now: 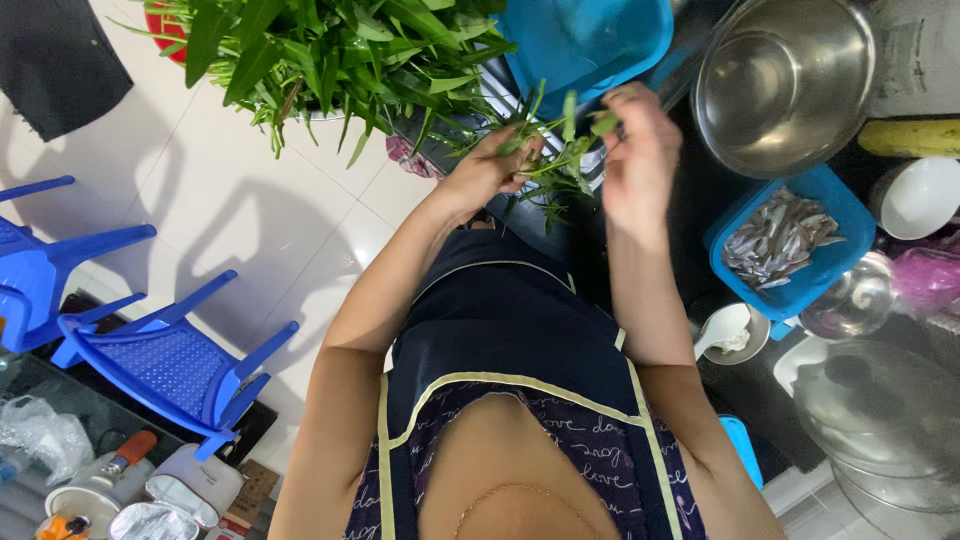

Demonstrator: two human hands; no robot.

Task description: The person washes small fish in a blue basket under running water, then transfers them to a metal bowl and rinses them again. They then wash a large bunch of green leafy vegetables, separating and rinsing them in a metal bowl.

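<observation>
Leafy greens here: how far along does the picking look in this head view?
Done: cannot tell; the blue basket above the hands hides its contents. In hand: the left hand and right hand both grip a few green stems between them. Left: a large pile of leafy greens beside the left hand looks unsorted, so most seems still ahead.

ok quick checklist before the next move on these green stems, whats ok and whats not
1. Left hand grips the green stems: ok.
2. Right hand pinches the stem top: ok.
3. Pile of leafy greens close ahead: ok.
4. Blue tub beside the hands, free to take pieces: cannot tell, inside hidden.
5. Steel bowl empty: ok.
6. Blue tray of small fish clear of the hands: ok.
</observation>
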